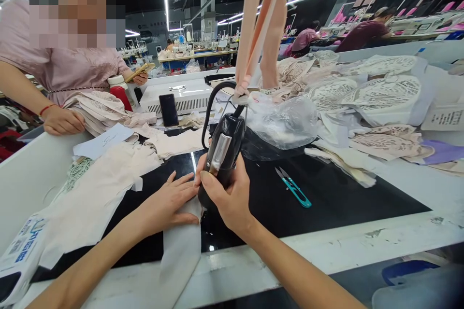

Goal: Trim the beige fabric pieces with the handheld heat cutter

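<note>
My right hand [230, 190] is wrapped round a black corded hand tool [226, 142] with a silver plate on its side. The tool stands nearly upright over the black work surface, and its lower end is hidden behind my fingers. Peach fabric strips [259, 34] are tied at its top, where the black cord [207, 120] loops out. Just left of the tool, my left hand [170, 203] lies flat with fingers stretched out on a pale fabric strip [183, 246]. That strip runs over the table's front edge.
Teal thread snips [295, 190] lie on the right. Cream fabric pieces [97, 193] spread to the left, near a phone [168, 110] propped upright. A plastic bag [282, 120] and lace cups [384, 91] fill the back right. Across the left side stands a person [79, 67] holding a phone.
</note>
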The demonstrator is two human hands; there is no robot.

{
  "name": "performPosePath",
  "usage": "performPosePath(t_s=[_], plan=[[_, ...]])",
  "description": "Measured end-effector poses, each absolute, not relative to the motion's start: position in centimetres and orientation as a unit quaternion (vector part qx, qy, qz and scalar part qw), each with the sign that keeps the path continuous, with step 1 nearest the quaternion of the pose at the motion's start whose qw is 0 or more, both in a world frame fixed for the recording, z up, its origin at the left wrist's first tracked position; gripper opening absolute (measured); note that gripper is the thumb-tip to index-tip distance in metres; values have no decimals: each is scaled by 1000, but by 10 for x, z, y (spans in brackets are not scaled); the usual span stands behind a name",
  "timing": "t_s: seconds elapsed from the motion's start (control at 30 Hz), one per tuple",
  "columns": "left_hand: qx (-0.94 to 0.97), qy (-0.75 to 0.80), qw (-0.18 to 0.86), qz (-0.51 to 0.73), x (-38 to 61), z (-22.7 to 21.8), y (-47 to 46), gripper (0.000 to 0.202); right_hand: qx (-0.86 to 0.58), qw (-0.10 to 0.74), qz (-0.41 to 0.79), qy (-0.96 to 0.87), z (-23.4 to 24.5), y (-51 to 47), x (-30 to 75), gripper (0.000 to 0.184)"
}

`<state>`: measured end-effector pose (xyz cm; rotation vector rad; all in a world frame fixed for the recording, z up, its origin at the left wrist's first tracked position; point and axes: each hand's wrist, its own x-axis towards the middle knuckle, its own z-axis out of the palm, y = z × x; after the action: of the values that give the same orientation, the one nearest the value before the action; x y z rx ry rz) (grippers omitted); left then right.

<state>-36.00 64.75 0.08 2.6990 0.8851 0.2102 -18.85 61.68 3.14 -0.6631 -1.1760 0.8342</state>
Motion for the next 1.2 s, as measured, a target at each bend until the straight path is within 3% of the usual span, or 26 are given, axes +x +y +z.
performPosePath(t_s=[0.17,0.33,0.4,0.5,0.63,0.8,1.2], plan=[[908,386,37,156,-362,-3,606,18,-284,710,378,-521,36,615,-184,23],[912,393,0,120,-354,-14,571,16,-269,712,386,-522,36,619,-180,22],[916,383,-4,118,-356,-16,569,26,-261,714,384,-524,36,620,-178,22],[934,335,11,122,-368,-15,576,35,-255,717,384,-523,37,618,-175,22],[951,279,44,125,-389,-11,588,34,-254,712,390,-525,37,614,-172,26],[944,285,68,150,-390,-11,601,43,-264,706,393,-526,34,610,-171,35],[937,303,29,170,-364,-24,633,29,-261,699,375,-550,25,601,-156,42]])
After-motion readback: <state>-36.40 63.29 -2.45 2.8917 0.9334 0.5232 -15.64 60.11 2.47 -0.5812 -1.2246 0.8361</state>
